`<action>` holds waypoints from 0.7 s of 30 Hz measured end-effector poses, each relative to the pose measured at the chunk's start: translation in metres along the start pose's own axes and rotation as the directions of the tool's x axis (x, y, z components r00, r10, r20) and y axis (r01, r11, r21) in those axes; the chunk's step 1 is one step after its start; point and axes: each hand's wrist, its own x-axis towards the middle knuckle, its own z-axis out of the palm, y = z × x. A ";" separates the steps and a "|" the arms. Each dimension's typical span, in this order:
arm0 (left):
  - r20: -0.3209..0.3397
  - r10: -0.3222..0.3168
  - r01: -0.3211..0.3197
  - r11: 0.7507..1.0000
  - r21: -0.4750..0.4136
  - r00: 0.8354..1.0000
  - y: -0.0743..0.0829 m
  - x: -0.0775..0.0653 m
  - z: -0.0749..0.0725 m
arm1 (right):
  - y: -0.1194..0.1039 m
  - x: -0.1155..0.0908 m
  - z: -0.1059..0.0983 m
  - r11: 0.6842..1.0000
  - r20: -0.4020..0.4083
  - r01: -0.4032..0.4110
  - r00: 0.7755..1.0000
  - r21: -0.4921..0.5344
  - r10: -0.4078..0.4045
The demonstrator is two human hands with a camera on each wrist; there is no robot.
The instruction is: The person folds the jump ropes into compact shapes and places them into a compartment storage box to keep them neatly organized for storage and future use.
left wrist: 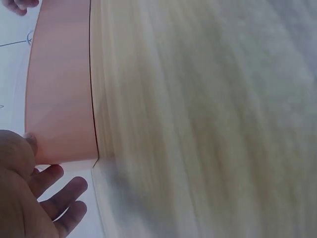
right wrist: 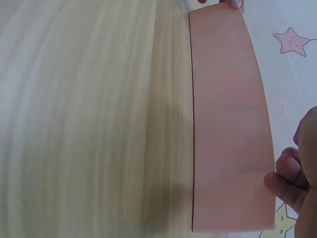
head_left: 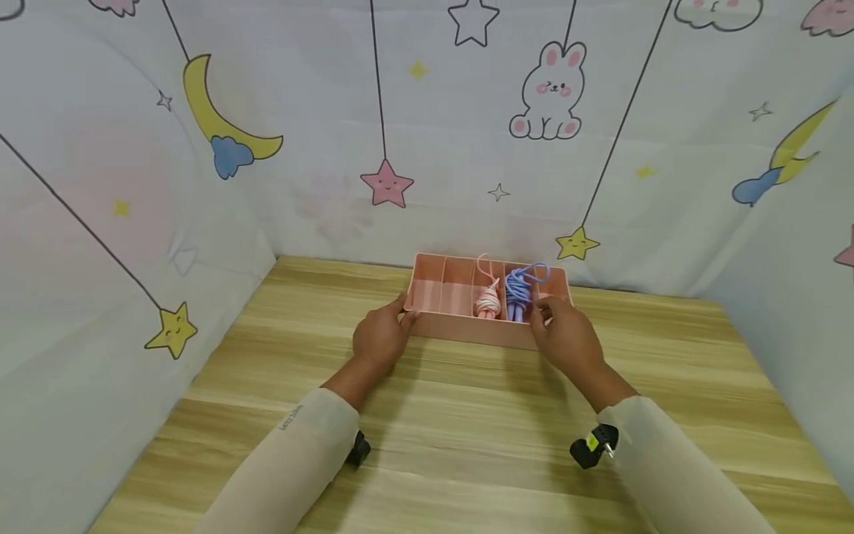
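Note:
A pink divided box (head_left: 460, 325) stands toward the back of the table, open side up. In one compartment sits a wound pink-and-white skipping rope (head_left: 488, 300), its loop sticking up above the rim. The compartment to its right holds a wound blue skipping rope (head_left: 517, 289), whose loop leans to the right. My left hand (head_left: 382, 335) grips the box's front left corner, thumb on the front wall and fingers at the side. My right hand (head_left: 570, 337) is at the front rim beside the blue rope. Its thumb touches the outer wall while the other fingers curl over the rim.
Under the box is a wood-grain table (head_left: 440, 445). Behind it and along both sides hangs a white cloth (head_left: 320, 89) printed with stars, moons and a rabbit. Two compartments at the box's left end show bare bottoms.

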 end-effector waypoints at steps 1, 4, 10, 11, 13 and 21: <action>0.007 0.005 -0.005 1.000 -0.015 1.000 -0.002 0.001 0.000 | 0.002 -0.003 -0.001 1.000 -0.013 0.014 1.000 0.006 -0.014; 0.046 0.021 -0.018 0.997 -0.069 0.999 -0.008 0.004 -0.001 | 0.008 -0.014 -0.007 0.999 -0.023 0.048 0.999 0.016 -0.048; 0.168 0.060 -0.037 0.990 -0.133 0.984 -0.016 0.007 -0.011 | 0.024 -0.029 -0.022 0.998 0.003 0.066 0.998 0.011 -0.066; 0.179 0.066 -0.043 0.991 -0.126 0.982 -0.017 0.006 -0.014 | 0.027 -0.030 -0.025 0.998 0.003 0.062 0.998 0.006 -0.062; 0.170 0.083 -0.069 0.994 -0.088 0.982 -0.018 0.005 -0.019 | 0.033 -0.032 -0.030 0.998 0.000 0.057 0.998 -0.011 -0.057; 0.085 0.189 -0.205 0.947 0.246 0.978 -0.010 -0.008 -0.051 | 0.044 -0.031 -0.048 0.994 0.053 0.038 0.998 -0.104 -0.033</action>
